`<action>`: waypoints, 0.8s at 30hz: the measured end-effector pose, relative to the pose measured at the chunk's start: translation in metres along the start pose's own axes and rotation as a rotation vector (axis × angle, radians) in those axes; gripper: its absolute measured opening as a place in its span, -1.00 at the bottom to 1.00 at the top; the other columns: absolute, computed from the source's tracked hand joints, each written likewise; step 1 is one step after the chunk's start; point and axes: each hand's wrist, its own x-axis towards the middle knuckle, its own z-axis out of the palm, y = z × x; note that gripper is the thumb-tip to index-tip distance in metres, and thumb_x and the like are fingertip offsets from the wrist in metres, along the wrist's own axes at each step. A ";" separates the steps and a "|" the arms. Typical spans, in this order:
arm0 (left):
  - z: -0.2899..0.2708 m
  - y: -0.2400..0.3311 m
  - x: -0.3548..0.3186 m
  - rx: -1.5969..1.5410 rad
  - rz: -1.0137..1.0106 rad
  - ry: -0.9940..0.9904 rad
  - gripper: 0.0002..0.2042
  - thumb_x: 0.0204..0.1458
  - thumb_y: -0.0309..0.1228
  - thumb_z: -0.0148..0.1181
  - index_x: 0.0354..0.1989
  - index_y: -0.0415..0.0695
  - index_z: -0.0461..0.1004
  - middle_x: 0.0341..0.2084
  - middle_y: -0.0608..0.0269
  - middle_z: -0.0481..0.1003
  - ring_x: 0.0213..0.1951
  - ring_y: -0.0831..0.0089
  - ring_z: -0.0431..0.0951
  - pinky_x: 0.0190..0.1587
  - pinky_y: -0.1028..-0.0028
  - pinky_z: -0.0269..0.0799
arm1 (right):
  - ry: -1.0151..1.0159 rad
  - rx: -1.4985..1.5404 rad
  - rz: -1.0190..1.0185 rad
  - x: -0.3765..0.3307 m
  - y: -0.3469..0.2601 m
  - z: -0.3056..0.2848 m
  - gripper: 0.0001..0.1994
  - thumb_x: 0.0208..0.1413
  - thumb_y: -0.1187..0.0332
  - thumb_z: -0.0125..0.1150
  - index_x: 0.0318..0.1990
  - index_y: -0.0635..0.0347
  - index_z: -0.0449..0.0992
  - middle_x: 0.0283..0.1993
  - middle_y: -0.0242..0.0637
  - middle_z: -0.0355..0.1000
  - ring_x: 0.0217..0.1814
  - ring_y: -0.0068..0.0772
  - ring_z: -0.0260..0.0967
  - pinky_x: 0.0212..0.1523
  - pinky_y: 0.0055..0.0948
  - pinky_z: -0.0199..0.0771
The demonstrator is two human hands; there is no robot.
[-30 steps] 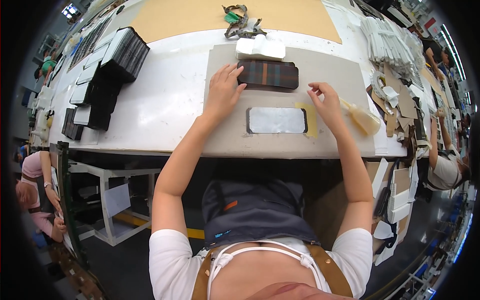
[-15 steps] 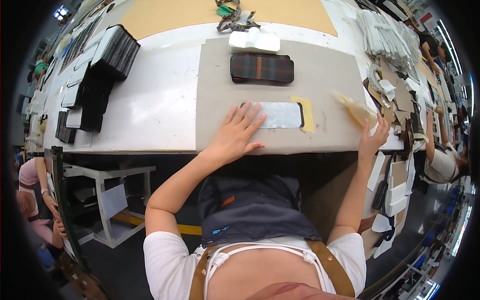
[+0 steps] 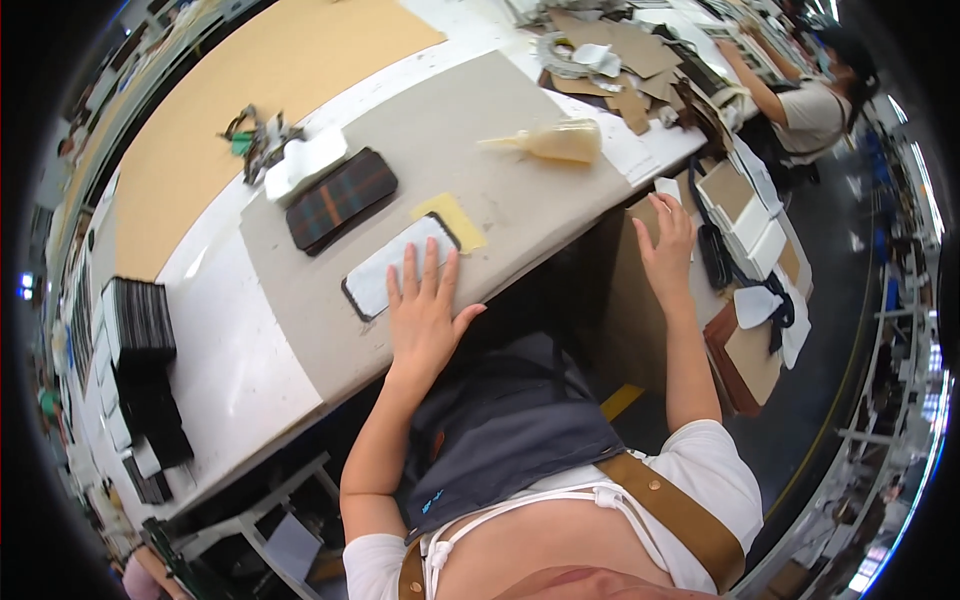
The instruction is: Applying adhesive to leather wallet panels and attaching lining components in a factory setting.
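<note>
My left hand [image 3: 424, 312] lies flat, fingers spread, on a pale rectangular panel with a dark edge [image 3: 384, 275]. Its fingertips rest on the panel's surface, and a yellow patch of tape or paper [image 3: 470, 232] shows beside the far end. Out past the table's front edge, my right hand [image 3: 668, 248] is raised with fingers apart and nothing in it. It is close to a small white piece [image 3: 667, 188] over the lower stack of materials. A squeeze bottle of yellowish liquid with a long nozzle [image 3: 568, 142] lies on its side on the grey board [image 3: 440, 130].
Beyond the panel sit a stack of dark plaid pieces [image 3: 345, 200] and a folded white pad [image 3: 305, 163]. Black-edged panels [image 3: 140, 325] are piled at the left. Scraps and a tape roll [image 3: 560, 55] clutter the far right, where another person [image 3: 812, 115] works.
The view has swung to the right. My right hand has let go of the squeeze bottle and moved off beyond the table edge. My left hand stays on the panel.
</note>
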 end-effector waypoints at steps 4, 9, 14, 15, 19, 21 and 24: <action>-0.004 0.003 0.000 0.051 0.007 -0.019 -0.23 0.12 0.07 0.18 0.46 0.02 0.15 0.49 0.04 0.01 0.49 -0.06 -0.08 0.46 -0.09 -0.22 | -0.051 -0.065 0.071 -0.028 0.037 -0.009 -0.44 0.18 0.21 0.29 0.24 0.39 0.35 0.29 0.04 0.32 0.31 0.07 0.26 0.33 -0.07 0.20; 0.002 0.001 0.000 0.035 -0.003 0.040 -0.15 0.16 0.10 0.11 0.48 -0.21 0.00 0.49 0.01 0.00 0.51 -0.03 -0.12 0.49 0.00 -0.24 | -0.116 -0.049 0.169 -0.046 0.044 -0.008 -0.35 0.20 0.17 0.28 0.28 0.50 0.27 0.34 0.18 0.27 0.36 0.14 0.23 0.35 -0.09 0.21; 0.000 0.002 -0.008 0.076 -0.001 0.154 -0.13 0.19 0.10 0.06 0.48 -0.29 -0.04 0.48 -0.03 0.01 0.51 -0.02 -0.14 0.50 0.03 -0.25 | -0.020 -0.007 0.127 -0.037 0.043 -0.026 -0.49 0.22 0.21 0.26 0.17 0.45 0.39 0.25 0.09 0.39 0.26 0.08 0.36 0.26 -0.15 0.37; 0.002 0.001 -0.008 0.079 -0.014 0.169 -0.16 0.20 0.09 0.06 0.47 -0.27 -0.02 0.47 -0.04 0.02 0.51 -0.02 -0.13 0.50 0.03 -0.26 | -0.009 -0.013 0.139 -0.034 0.050 -0.035 -0.49 0.22 0.21 0.26 0.17 0.45 0.39 0.25 0.09 0.39 0.26 0.08 0.36 0.26 -0.15 0.37; 0.004 0.000 -0.009 0.076 -0.011 0.199 -0.20 0.18 0.04 0.13 0.45 -0.24 0.07 0.44 -0.06 0.08 0.50 -0.07 -0.09 0.49 -0.01 -0.21 | -0.111 -0.174 0.254 -0.023 0.106 -0.078 -0.42 0.14 0.21 0.34 0.20 0.46 0.36 0.26 0.17 0.37 0.29 0.11 0.33 0.29 -0.14 0.35; 0.006 0.001 -0.008 0.097 -0.009 0.237 -0.29 0.20 0.00 0.14 0.40 -0.21 0.19 0.42 -0.05 0.14 0.48 -0.08 -0.04 0.48 -0.02 -0.17 | -0.043 -0.404 0.227 -0.037 0.162 -0.090 -0.34 0.06 0.20 0.41 0.22 0.47 0.34 0.26 0.22 0.35 0.33 0.14 0.30 0.34 -0.14 0.31; 0.007 0.002 -0.007 0.111 0.011 0.263 -0.37 0.20 -0.03 0.15 0.34 -0.18 0.29 0.39 -0.04 0.17 0.47 -0.08 -0.01 0.47 -0.02 -0.13 | -0.118 -0.427 0.337 -0.053 0.211 -0.104 -0.30 0.01 0.19 0.45 0.23 0.45 0.35 0.29 0.26 0.31 0.36 0.16 0.26 0.37 -0.15 0.27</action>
